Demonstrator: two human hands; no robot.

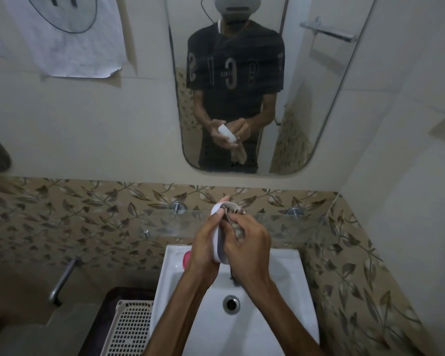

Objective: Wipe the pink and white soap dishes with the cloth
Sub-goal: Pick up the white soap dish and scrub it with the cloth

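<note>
My left hand (203, 242) grips the white soap dish (220, 228), held upright on its edge above the back of the white sink (288, 278). My right hand (249, 240) holds a greyish-brown cloth (235, 227) bunched against the inside of the dish. The pink soap dish (186, 257) rests on the sink's back left ledge, mostly hidden behind my left hand. The mirror (242, 155) shows the cloth hanging down below the dish.
A glass shelf (293, 222) on metal pegs runs along the leaf-patterned tiles just behind my hands. The sink drain (231, 304) lies below. A white perforated basket (129, 327) stands left of the sink, with a metal tap (62, 278) on the left wall.
</note>
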